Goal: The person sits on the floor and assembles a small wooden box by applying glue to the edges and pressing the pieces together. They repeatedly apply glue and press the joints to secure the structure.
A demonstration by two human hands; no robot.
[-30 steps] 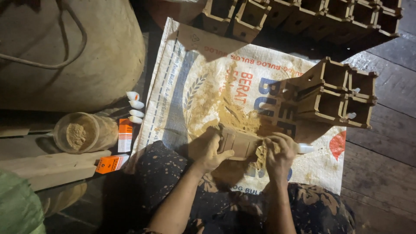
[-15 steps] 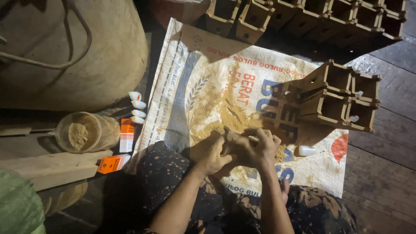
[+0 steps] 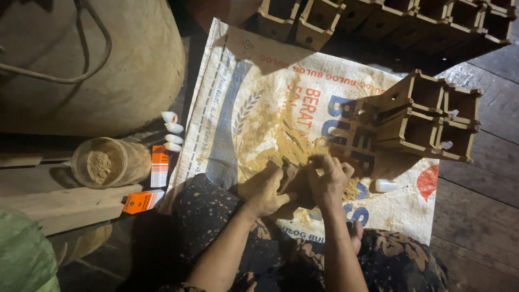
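Head view: both hands meet over the woven sack (image 3: pixel 238 108). The left hand (image 3: pixel 267 189) and right hand (image 3: pixel 327 181) have fingers clenched around a small brown piece (image 3: pixel 296 181) between them, its long axis unclear; the stacked wooden boxes (image 3: pixel 427 116) lie just right, nearer the right hand.

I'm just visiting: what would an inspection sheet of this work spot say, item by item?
Surface: woven sack spread on a plank floor, dusted with sawdust.
Job's things: small wooden piece between both hands; stack of open wooden boxes beside them.
Clutter: jar of sawdust, small white bottles, orange cartons, one white bottle.
Hands: left hand and right hand close together on the piece.
Cables: cord over a big sack.
Surroundings: more boxes at the top; dim light.
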